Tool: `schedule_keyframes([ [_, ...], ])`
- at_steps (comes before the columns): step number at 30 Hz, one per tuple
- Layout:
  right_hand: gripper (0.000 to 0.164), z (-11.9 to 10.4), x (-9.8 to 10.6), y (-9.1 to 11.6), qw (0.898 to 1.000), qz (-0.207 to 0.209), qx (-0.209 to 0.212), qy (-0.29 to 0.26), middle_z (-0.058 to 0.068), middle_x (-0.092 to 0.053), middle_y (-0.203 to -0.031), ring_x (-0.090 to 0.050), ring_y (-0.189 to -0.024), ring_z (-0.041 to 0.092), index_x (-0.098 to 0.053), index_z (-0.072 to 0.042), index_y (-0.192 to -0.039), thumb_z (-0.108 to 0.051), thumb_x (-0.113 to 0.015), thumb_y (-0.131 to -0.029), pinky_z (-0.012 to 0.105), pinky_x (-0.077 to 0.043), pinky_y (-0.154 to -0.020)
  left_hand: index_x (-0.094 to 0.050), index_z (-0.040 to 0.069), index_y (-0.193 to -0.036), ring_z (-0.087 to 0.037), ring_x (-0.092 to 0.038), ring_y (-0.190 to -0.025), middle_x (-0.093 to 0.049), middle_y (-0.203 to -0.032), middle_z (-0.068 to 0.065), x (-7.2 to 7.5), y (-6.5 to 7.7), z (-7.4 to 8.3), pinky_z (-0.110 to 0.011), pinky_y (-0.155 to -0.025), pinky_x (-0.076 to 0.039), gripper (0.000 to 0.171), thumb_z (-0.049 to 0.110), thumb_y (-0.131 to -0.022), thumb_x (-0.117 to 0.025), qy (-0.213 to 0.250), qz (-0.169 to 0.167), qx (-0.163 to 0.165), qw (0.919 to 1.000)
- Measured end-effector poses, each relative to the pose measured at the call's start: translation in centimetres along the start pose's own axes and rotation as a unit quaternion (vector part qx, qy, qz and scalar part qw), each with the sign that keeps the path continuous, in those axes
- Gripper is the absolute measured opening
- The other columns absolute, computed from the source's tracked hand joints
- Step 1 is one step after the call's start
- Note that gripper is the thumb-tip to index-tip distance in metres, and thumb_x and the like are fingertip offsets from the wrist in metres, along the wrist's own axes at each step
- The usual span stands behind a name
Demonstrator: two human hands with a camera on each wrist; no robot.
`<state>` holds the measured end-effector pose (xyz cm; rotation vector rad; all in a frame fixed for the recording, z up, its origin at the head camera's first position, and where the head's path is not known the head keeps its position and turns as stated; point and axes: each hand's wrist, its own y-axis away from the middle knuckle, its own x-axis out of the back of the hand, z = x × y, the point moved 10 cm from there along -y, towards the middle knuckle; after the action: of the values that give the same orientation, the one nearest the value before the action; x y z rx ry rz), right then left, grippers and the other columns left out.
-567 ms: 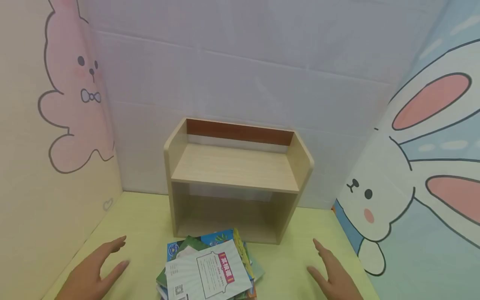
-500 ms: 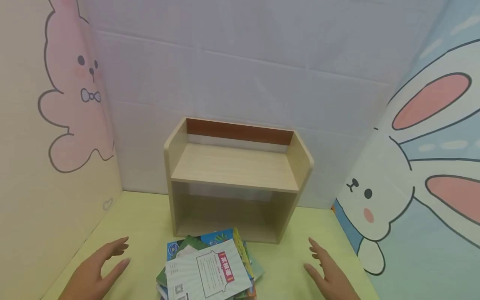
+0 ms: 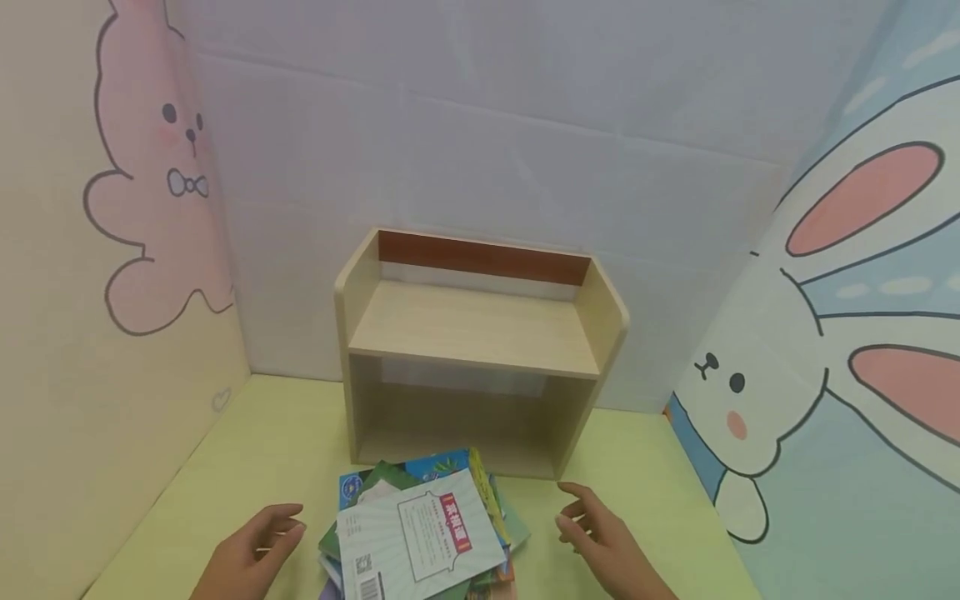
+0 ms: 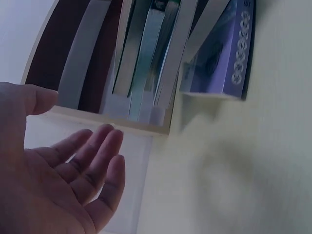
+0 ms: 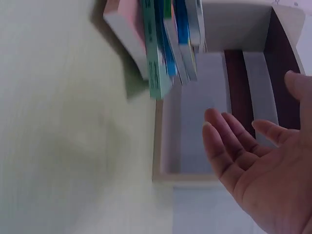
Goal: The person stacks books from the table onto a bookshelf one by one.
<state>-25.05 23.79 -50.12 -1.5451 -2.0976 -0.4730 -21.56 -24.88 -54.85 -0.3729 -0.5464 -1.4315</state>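
A messy stack of books lies on the yellow table in the head view. On top is a white book (image 3: 416,533) with a red label and a barcode. Below it, a green book (image 3: 390,477) and a blue book (image 3: 435,465) stick out at the back. My left hand (image 3: 251,550) hovers left of the stack, fingers loosely bent, holding nothing. On the other side, my right hand (image 3: 607,542) is apart from the books, also with relaxed fingers and nothing in it. The left wrist view shows a purple book (image 4: 214,63) low in the stack.
Behind the books stands a pale wooden two-tier shelf (image 3: 472,329) with bare boards. The yellow tabletop (image 3: 645,467) extends on both sides. A plain cloth wall (image 3: 487,150) is at the back, and rabbit drawings cover the side walls.
Both hands have moved inward toward the book stack, the left one rightward and the right one leftward, with fingers bending a little more. The head view has shifted slightly; the books stay in place.
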Motion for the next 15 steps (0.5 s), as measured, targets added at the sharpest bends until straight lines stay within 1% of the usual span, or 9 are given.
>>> schedule_keyframes([
  [2, 0.053, -0.5, -1.2, -0.4, 0.999, -0.017, 0.006, -0.029, 0.01, -0.069, -0.117, -0.073, -0.094, 0.017, -0.047, -0.008, -0.162, -0.031, -0.06, -0.116, 0.034, -0.062, -0.077, -0.067, 0.003, -0.143, -0.02, -0.076, -0.099, -0.079, -0.115, -0.004, -1.0, -0.2, -0.4, -0.035, -0.08, -0.06, 0.051, 0.042, -0.111, -0.067, 0.006, -0.008, 0.026, 0.9996],
  [3, 0.053, -0.7, -1.8, -0.7, 0.999, -0.023, 0.008, -0.042, 0.011, -0.069, -0.117, -0.074, -0.092, 0.018, -0.047, -0.006, -0.162, -0.03, -0.06, -0.116, 0.035, -0.063, -0.076, -0.067, 0.002, -0.143, -0.021, -0.076, -0.098, -0.079, -0.113, -0.004, -1.6, -0.2, -0.6, -0.036, -0.079, -0.06, 0.051, 0.042, -0.111, -0.068, 0.017, -0.012, 0.04, 0.999],
  [7, 0.053, -1.0, -4.1, -1.4, 0.995, -0.044, -0.005, -0.089, 0.012, -0.069, -0.111, -0.075, -0.085, 0.023, -0.048, -0.001, -0.159, -0.027, -0.061, -0.116, 0.036, -0.064, -0.073, -0.066, -0.005, -0.139, -0.024, -0.076, -0.089, -0.076, -0.103, -0.004, -3.5, 0.1, -1.5, -0.041, -0.075, -0.062, 0.054, 0.039, -0.108, -0.071, 0.076, -0.023, 0.08, 0.9936],
  [9, 0.05, -0.9, -4.9, -1.7, 0.993, -0.046, -0.015, -0.111, 0.013, -0.069, -0.105, -0.076, -0.082, 0.029, -0.051, 0.004, -0.155, -0.025, -0.062, -0.115, 0.037, -0.064, -0.071, -0.065, -0.006, -0.139, -0.025, -0.075, -0.086, -0.074, -0.1, -0.004, -4.3, 0.4, -1.9, -0.042, -0.075, -0.064, 0.06, 0.043, -0.106, -0.072, 0.102, -0.027, 0.096, 0.9898],
  [11, 0.047, -0.7, -5.7, -1.9, 0.99, -0.047, -0.03, -0.133, 0.014, -0.07, -0.1, -0.076, -0.079, 0.032, -0.054, 0.007, -0.149, -0.024, -0.062, -0.115, 0.036, -0.065, -0.07, -0.061, -0.009, -0.141, -0.026, -0.074, -0.086, -0.073, -0.1, -0.006, -5.1, 0.7, -2.2, -0.045, -0.076, -0.065, 0.07, 0.049, -0.104, -0.074, 0.116, -0.041, 0.113, 0.986],
  [13, 0.044, -0.4, -6.4, -2.0, 0.987, -0.045, -0.042, -0.151, 0.013, -0.071, -0.096, -0.076, -0.079, 0.036, -0.056, 0.011, -0.143, -0.022, -0.062, -0.114, 0.04, -0.066, -0.071, -0.055, -0.011, -0.145, -0.026, -0.074, -0.087, -0.073, -0.101, -0.008, -6.0, 1.1, -2.5, -0.045, -0.076, -0.064, 0.079, 0.053, -0.103, -0.075, 0.127, -0.058, 0.128, 0.9819],
  [15, 0.042, -0.1, -7.0, -2.1, 0.983, -0.045, -0.056, -0.169, 0.015, -0.074, -0.094, -0.077, -0.078, 0.038, -0.057, 0.014, -0.138, -0.021, -0.061, -0.114, 0.044, -0.067, -0.072, -0.043, -0.015, -0.148, -0.03, -0.075, -0.089, -0.074, -0.104, -0.012, -6.9, 1.6, -2.8, -0.047, -0.076, -0.064, 0.088, 0.053, -0.102, -0.076, 0.151, -0.072, 0.142, 0.9756],
])
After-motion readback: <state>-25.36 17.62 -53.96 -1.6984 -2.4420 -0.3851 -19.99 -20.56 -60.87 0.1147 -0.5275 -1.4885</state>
